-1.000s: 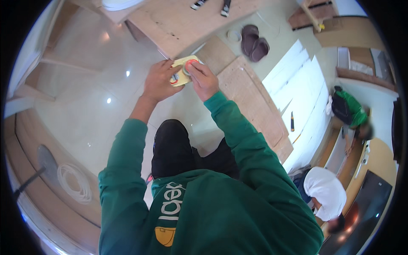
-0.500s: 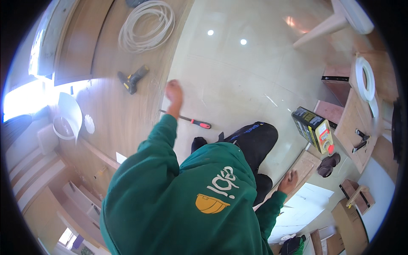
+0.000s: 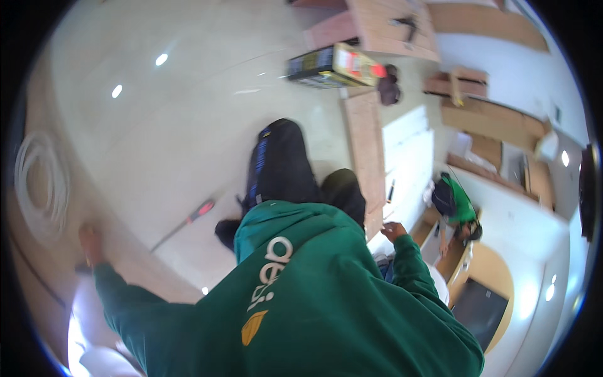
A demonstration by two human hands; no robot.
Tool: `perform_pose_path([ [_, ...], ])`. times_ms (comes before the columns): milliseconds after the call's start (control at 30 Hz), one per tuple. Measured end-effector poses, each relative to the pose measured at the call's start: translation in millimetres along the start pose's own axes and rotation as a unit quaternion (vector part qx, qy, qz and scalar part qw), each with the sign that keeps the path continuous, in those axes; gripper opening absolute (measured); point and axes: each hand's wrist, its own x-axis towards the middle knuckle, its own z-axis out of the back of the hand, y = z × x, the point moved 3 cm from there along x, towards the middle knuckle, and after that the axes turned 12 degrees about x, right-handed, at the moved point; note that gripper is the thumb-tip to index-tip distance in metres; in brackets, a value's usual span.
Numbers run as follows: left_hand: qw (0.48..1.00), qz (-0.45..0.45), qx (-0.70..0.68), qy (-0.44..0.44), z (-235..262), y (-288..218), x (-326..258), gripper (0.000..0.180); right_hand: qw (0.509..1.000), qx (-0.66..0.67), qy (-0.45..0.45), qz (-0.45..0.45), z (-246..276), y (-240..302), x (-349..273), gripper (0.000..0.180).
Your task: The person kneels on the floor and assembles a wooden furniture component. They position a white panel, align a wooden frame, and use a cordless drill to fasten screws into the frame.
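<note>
Left hand (image 3: 91, 244), blurred, judged mid-reach, is near coiled tubing (image 3: 60, 195) toward the wooden surface (image 3: 129, 257)'s right edge; right hand (image 3: 394, 231) is beside a board (image 3: 365, 138). Neither grip determinable. Contact calls for steadying.

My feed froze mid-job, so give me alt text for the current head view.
The blurred left hand is near a coil of white tubing; the right hand is by a wooden board, though whether either holds anything is unclear. On the pale floor are a red-handled screwdriver and a boxy can with a red cap.
</note>
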Motion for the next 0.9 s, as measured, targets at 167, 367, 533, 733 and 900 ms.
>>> perform_pose_path([
  [167, 0.975, -0.003, 0.153, 0.158, 0.8, -90.9, -19.5, 0.084, 0.984, 0.115, -0.128, 0.047, -8.4, 75.6, -57.6, 0.037],
  [367, 0.928, -0.205, 0.129, 0.283, 75.3, -95.8, -60.4, 0.063, 0.956, 0.198, -0.125, 0.179, -18.8, 193.7, -78.3, 0.036],
  [533, 0.966, -0.195, -0.001, 0.171, 173.3, -116.9, -33.7, 0.047, 0.915, 0.347, -0.129, 0.158, -29.0, 213.7, -103.7, 0.032],
  [733, 0.972, -0.013, -0.220, -0.081, 273.2, -173.0, -20.7, 0.039, 0.849, 0.437, -0.077, 0.286, -41.3, 282.7, -112.4, 0.031],
  [900, 0.921, -0.032, -0.353, -0.161, 357.3, -288.3, -32.7, 0.032, 0.803, 0.367, -0.062, 0.465, -58.2, 345.4, -133.6, 0.038],
])
